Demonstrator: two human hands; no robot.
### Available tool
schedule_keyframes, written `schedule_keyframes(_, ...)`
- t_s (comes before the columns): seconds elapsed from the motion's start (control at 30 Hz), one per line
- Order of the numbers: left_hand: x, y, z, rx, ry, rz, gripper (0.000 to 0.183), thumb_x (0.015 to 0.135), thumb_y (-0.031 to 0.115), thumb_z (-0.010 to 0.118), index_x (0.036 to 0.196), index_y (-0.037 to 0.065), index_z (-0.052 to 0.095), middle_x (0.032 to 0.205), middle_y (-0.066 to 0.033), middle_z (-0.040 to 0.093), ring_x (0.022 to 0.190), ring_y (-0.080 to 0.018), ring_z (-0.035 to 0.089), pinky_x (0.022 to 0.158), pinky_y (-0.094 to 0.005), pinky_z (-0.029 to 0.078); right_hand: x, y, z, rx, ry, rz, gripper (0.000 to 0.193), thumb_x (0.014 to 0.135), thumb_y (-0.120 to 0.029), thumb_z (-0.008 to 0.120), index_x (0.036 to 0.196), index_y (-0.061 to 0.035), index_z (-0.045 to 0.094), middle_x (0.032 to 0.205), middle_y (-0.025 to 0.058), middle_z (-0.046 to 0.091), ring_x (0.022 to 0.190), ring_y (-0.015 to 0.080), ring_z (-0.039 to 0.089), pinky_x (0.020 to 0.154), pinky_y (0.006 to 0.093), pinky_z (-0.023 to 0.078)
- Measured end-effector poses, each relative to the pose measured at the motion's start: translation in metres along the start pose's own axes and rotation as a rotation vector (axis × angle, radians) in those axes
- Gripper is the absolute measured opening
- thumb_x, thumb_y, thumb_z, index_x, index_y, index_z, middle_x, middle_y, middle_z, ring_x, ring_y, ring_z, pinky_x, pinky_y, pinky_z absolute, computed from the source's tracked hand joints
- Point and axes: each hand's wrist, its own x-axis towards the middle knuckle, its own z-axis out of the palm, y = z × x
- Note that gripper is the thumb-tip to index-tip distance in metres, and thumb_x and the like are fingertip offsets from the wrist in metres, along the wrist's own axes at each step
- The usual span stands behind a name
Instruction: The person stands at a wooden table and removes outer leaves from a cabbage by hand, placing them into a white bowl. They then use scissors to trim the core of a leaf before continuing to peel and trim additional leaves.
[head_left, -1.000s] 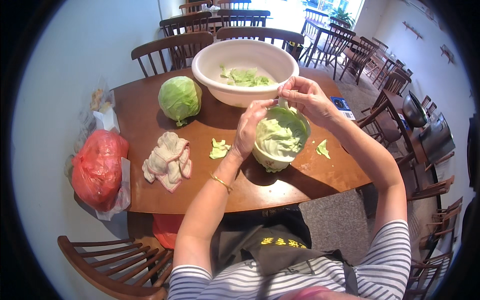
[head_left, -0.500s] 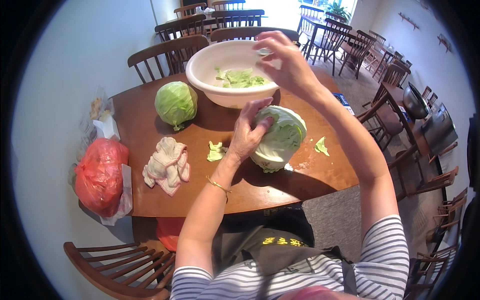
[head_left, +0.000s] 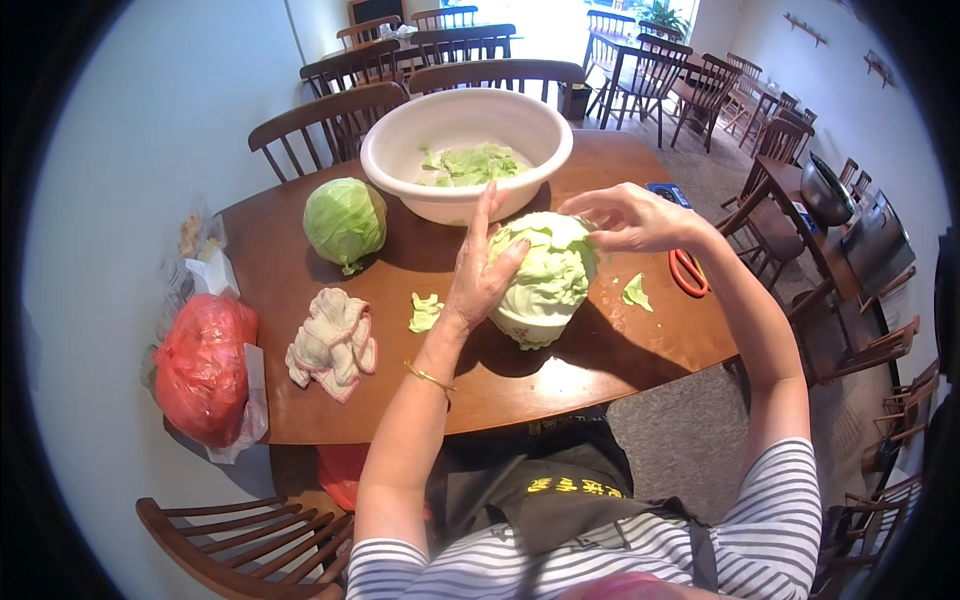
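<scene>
A pale green cabbage [head_left: 543, 290] with ruffled, torn outer leaves stands over the wooden table in front of me. My left hand [head_left: 484, 272] grips it from its left side, thumb across the leaves and fingers pointing up. At its upper right edge, the curled fingers of my right hand [head_left: 640, 220] take hold of the leaf rim; the fingertips are partly hidden. Beyond it sits a white basin [head_left: 385, 165] with torn leaf pieces [head_left: 475, 165] inside. A second, whole cabbage [head_left: 345, 222] rests to the left. Leaf scraps [head_left: 426, 312] lie on both sides of the held cabbage.
Crumpled whitish work gloves [head_left: 333, 345] lie on the table [head_left: 420, 395] at left. A red plastic bag [head_left: 207, 370] is by the wall. Red-handled scissors [head_left: 687, 273] lie past my right forearm. Wooden chairs [head_left: 325, 125] stand around, and metal pots [head_left: 875, 250] are at far right.
My right hand has come down from above the basin to the cabbage's upper right edge. The cabbage is turned, showing more ruffled leaves. The scissors have come into sight.
</scene>
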Motion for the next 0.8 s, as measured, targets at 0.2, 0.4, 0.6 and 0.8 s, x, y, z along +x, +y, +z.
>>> schedule_keyframes(0.2, 0.002, 0.006, -0.002, -0.031, -0.045, -0.027, 0.086, 0.088, 0.021, 0.062, 0.157, 0.005, 0.013, 0.153, -0.0238, 0.032, 0.142, -0.0316, 0.033, 0.115, -0.0466, 0.027, 0.02, 0.022, 0.002, -0.444, 0.5, -0.272, 0.043, 0.077, 0.007, 0.058, 0.119, -0.002, 0.062, 0.087, 0.0214, 0.067, 0.079, 0.0381, 0.066, 0.07, 0.0431, 0.053)
schedule_keyframes(0.4, -0.001, 0.009, 0.001, -0.132, -0.091, -0.064, 0.085, 0.087, 0.018, 0.062, 0.156, 0.004, 0.015, 0.148, -0.0223, 0.042, 0.135, -0.0275, 0.043, 0.11, -0.0382, 0.036, 0.003, 0.087, -0.008, -0.09, 1.021, 0.059, 0.037, 0.081, 0.009, 0.05, 0.113, -0.0013, 0.066, 0.095, 0.0159, 0.072, 0.086, 0.0238, 0.07, 0.077, 0.0335, 0.055)
schedule_keyframes(0.6, 0.005, 0.005, -0.001, -0.16, -0.05, -0.118, 0.052, 0.093, 0.01, 0.056, 0.143, -0.001, 0.045, 0.134, -0.016, 0.058, 0.121, -0.0198, 0.055, 0.104, -0.0327, 0.043, -0.011, 0.149, -0.003, 0.93, 1.093, 0.037, 0.017, 0.088, -0.008, 0.064, 0.104, -0.001, 0.061, 0.096, 0.0076, 0.068, 0.081, 0.0159, 0.069, 0.07, 0.0322, 0.062)
schedule_keyframes(0.8, 0.014, 0.011, -0.017, -0.031, -0.018, -0.122, 0.048, 0.089, 0.005, 0.059, 0.136, -0.003, 0.052, 0.129, -0.0127, 0.062, 0.12, -0.0201, 0.057, 0.106, -0.0339, 0.042, 0.014, 0.059, 0.027, 1.49, 0.716, -0.032, 0.036, 0.077, -0.01, 0.076, 0.109, -0.0072, 0.061, 0.102, 0.0043, 0.063, 0.101, 0.0165, 0.057, 0.1, 0.041, 0.048)
